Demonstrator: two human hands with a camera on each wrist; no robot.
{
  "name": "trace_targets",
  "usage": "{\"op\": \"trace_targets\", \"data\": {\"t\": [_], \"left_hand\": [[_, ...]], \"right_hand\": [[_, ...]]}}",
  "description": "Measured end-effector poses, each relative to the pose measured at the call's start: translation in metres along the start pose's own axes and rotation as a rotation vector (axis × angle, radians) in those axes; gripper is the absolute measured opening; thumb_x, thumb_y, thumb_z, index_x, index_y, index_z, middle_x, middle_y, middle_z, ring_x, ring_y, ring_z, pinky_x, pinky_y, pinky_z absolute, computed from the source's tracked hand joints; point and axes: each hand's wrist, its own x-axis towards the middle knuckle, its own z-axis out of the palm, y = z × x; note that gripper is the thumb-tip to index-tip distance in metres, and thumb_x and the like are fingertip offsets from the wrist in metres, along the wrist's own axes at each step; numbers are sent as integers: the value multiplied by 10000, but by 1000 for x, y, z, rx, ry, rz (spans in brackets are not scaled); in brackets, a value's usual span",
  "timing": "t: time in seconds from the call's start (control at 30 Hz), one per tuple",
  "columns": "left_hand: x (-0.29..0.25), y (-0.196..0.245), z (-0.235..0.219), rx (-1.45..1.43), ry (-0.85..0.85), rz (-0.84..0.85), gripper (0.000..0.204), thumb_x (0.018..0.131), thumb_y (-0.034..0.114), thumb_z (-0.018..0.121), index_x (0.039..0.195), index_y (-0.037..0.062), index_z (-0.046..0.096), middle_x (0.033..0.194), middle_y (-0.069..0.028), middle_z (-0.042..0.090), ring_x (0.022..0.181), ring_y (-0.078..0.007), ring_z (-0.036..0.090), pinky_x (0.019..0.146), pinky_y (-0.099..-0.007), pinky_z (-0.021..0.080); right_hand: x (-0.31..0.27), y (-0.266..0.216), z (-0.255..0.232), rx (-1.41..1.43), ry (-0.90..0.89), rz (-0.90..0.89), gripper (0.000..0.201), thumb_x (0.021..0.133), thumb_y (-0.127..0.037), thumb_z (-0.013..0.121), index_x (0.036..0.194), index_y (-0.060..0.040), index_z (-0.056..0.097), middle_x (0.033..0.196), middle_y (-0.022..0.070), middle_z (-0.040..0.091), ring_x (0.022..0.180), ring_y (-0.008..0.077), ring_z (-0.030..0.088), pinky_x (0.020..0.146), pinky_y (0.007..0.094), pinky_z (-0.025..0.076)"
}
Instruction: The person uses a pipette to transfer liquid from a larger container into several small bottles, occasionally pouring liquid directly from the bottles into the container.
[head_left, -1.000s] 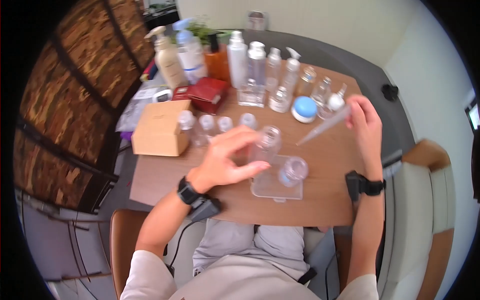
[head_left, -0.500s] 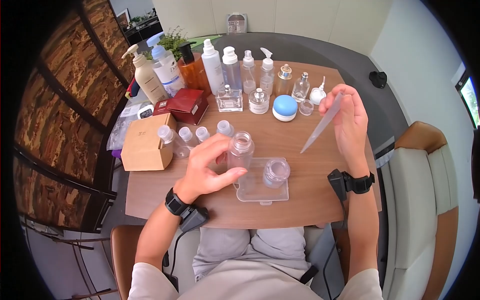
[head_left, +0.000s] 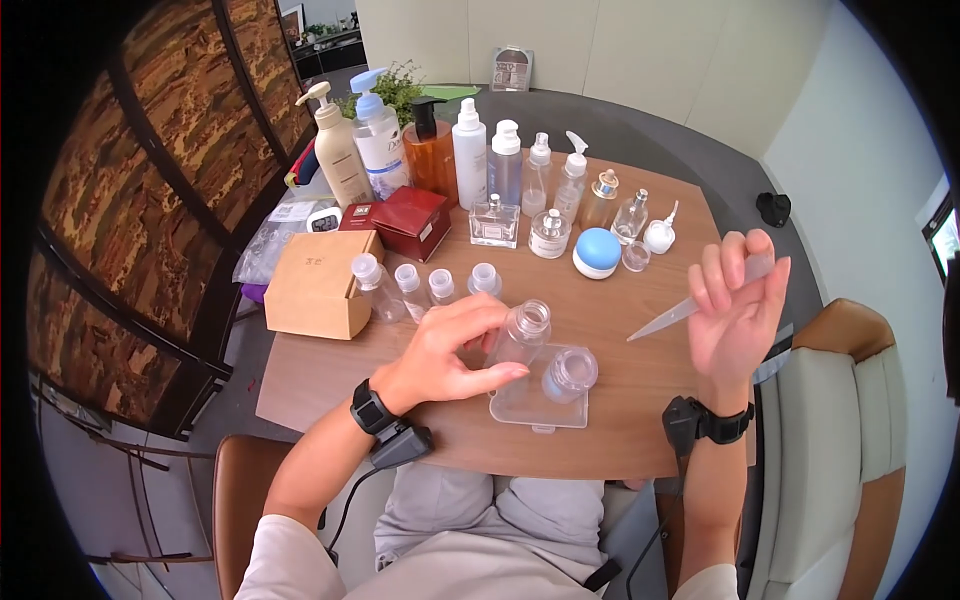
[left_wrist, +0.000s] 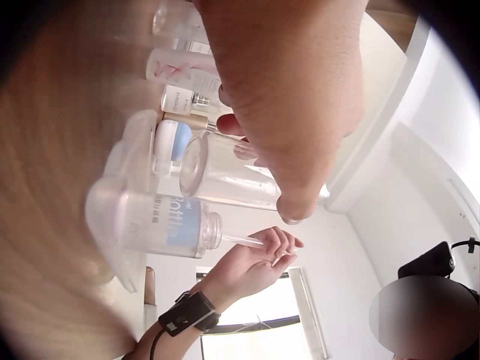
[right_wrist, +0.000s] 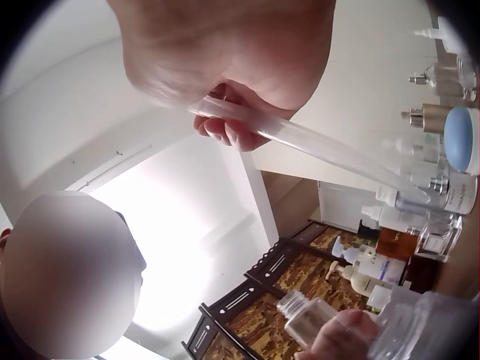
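Observation:
My left hand [head_left: 445,350] grips an open, uncapped clear bottle [head_left: 522,335] over the left part of a clear plastic case [head_left: 520,408]. In the left wrist view this bottle [left_wrist: 225,176] stands clear of the case, thumb and fingers round its side. On the case sits a second open clear bottle [head_left: 570,376]; its blue label [left_wrist: 182,221] shows in the left wrist view. My right hand [head_left: 738,310], palm turned up, holds a translucent tapered plastic pipette [head_left: 668,318] above the table's right side. Its thin tip points left and down.
Several small clear bottles [head_left: 410,285] stand left, beside a cardboard box [head_left: 318,285] and a dark red box [head_left: 415,222]. Across the back runs a row of pump and spray bottles [head_left: 470,155]. A blue-lidded jar [head_left: 597,252] and a small clear cap [head_left: 636,257] lie nearer the right hand.
My right hand has turned palm up and shifted right, and the pipette has swung from steep to flatter. The left hand keeps its grip on the bottle. The head view has shifted.

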Motion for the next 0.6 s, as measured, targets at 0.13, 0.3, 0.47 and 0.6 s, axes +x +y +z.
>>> {"op": "trace_targets", "data": {"t": [0.13, 0.3, 0.47, 0.6], "left_hand": [[1, 1, 0, 8, -12, 16, 449, 732, 168, 839, 1112, 4, 666, 854, -65, 607, 634, -145, 537, 555, -276, 446], [1, 2, 1, -23, -43, 20, 467, 734, 159, 845, 1132, 4, 658, 891, -68, 628, 631, -145, 547, 554, -277, 461], [3, 3, 1, -23, -34, 42, 453, 738, 165, 845, 1115, 2, 656, 885, -68, 625, 627, -147, 548, 547, -280, 460], [1, 1, 2, -37, -33, 32, 436, 743, 176, 843, 1097, 3, 656, 873, -69, 621, 623, -156, 548, 546, -287, 462]], "right_hand": [[-1, 2, 19, 82, -97, 13, 425, 1070, -446, 292, 1064, -88, 521, 770, -4, 444, 604, 85, 350, 550, 237, 297], [-8, 16, 35, 75, -150, 105, 469, 1060, -484, 276, 1004, -81, 509, 729, 10, 439, 582, 108, 342, 541, 267, 308], [-21, 33, 30, 14, -214, 239, 463, 1036, -483, 385, 965, -42, 510, 736, 56, 502, 632, 145, 440, 580, 292, 366], [-27, 41, 29, -21, -225, 297, 465, 1035, -471, 404, 951, -29, 521, 737, 60, 510, 648, 155, 473, 594, 297, 386]]}}
